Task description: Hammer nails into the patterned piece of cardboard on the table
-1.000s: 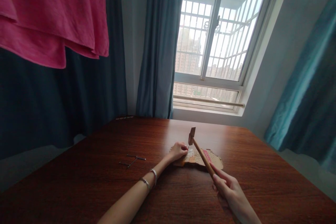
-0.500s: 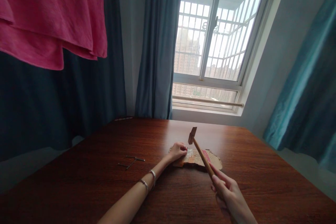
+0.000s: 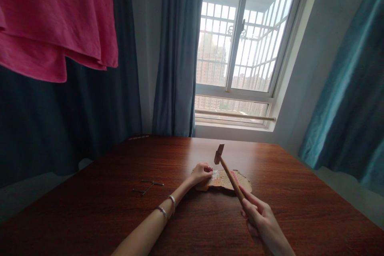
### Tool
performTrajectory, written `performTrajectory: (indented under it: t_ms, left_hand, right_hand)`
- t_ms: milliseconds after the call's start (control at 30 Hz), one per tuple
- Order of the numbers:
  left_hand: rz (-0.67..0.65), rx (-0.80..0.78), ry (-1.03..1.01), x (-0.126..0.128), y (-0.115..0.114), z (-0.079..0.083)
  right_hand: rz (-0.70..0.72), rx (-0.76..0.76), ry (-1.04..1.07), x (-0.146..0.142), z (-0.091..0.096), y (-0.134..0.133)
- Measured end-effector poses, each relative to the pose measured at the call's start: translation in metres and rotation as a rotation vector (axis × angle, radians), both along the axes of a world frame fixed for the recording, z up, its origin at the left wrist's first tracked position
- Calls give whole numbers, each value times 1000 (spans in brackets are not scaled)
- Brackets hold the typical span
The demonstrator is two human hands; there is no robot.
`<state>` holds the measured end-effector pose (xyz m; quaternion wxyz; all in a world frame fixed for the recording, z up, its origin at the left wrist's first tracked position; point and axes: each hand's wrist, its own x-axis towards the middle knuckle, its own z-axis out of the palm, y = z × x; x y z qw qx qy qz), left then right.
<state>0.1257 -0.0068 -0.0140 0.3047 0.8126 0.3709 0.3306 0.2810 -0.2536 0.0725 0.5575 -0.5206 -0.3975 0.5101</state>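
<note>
A piece of cardboard (image 3: pixel 245 184) lies flat on the brown table, dotted with many small holes or marks and orange and pink patches. At its left end my left hand (image 3: pixel 203 173) rests with thumb and finger pinched together. Whatever small thing is between those fingertips is too tiny to make out. My right hand (image 3: pixel 257 214) is wrapped round the wooden handle of a hammer (image 3: pixel 233 183). The hammer is raised at a slant over the cardboard, its brownish head (image 3: pixel 219 154) up, to the right of my left hand and apart from it.
Several thin dark nails (image 3: pixel 148 187) lie on the table (image 3: pixel 99 216) to the left of my left forearm. A pink cloth (image 3: pixel 60 20) hangs at upper left. Blue curtains (image 3: pixel 177 56) and a barred window (image 3: pixel 235 48) stand behind the table.
The whole view has shifted slightly, so things sit a little further left. Both hands and the hammer keep almost the same pose over the cardboard.
</note>
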Motion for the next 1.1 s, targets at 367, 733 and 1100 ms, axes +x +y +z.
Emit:
performTrajectory:
  t_ms: [367,733,1100]
  left_hand:
    - [-133,-138,-77,-5,8,9]
    - [-120,-14,-39,-21,-1,25]
    - [-76,73,-29,-13,4,12]
  right_hand:
    - [-24,-13,40,8,-2,1]
    - [-33,4,44,8,-2,0]
    - [10,3,-4,6,-1,1]
